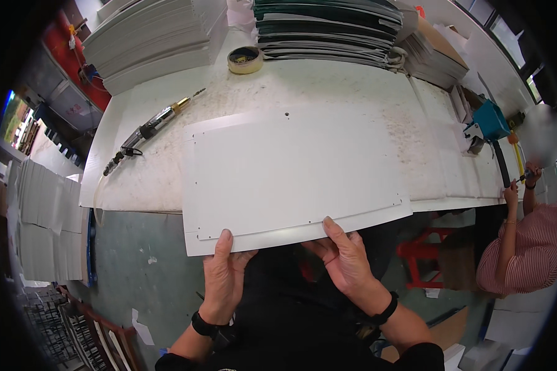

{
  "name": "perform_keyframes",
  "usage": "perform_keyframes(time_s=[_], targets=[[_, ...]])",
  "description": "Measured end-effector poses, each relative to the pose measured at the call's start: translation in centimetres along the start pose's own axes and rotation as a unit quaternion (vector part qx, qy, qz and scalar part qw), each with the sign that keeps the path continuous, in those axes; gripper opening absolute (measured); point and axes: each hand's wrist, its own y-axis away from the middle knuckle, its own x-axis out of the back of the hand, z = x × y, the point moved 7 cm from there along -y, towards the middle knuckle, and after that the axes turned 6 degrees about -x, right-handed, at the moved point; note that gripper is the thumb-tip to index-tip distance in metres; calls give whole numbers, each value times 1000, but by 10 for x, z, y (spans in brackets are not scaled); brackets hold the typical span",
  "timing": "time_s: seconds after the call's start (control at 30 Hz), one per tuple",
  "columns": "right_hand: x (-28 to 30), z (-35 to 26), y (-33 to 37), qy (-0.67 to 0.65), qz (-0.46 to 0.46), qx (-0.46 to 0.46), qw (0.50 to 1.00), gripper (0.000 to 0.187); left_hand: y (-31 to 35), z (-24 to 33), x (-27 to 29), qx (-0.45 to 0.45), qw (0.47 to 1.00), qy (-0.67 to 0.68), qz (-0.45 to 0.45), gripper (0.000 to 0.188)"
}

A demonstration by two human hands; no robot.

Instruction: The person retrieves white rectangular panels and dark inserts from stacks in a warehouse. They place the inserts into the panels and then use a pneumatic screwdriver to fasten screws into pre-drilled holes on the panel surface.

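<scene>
A wide white panel (291, 167) with small holes along its edges lies over a slightly larger white sheet (263, 242), whose near strip juts past the table's front edge. My left hand (223, 272) grips this overhanging edge near its left corner, thumb on top and fingers curled beneath. Farther right, my right hand (346, 263) holds the same edge with its thumb pressed on top. The fingers of both hands are partly hidden under the sheet. On the table to the left lies a pneumatic screwdriver (150, 128) with a bit at its tip.
A tape roll (245, 60) sits at the back of the white table (328, 80). Stacks of white panels (151, 46) and dark-edged sheets (328, 31) stand behind it. At right are a teal tape dispenser (491, 120), a red stool (422, 256) and a person in a striped shirt (529, 250).
</scene>
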Motion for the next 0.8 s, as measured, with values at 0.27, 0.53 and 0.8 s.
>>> perform_keyframes(time_s=[0.27, 0.53, 0.8], targets=[[-3, -3, 0, 13, 49, 17, 999, 41, -7, -1, -5, 2, 1000, 11, -16, 51], [0, 1, -4, 19, 92, 31, 995, 35, -9, -1, 0, -11, 1000, 7, 19, 53], [-3, 1, -2, 41, 84, 35, 995, 35, -11, 16, 19, 15, 999, 30, -25, 50]])
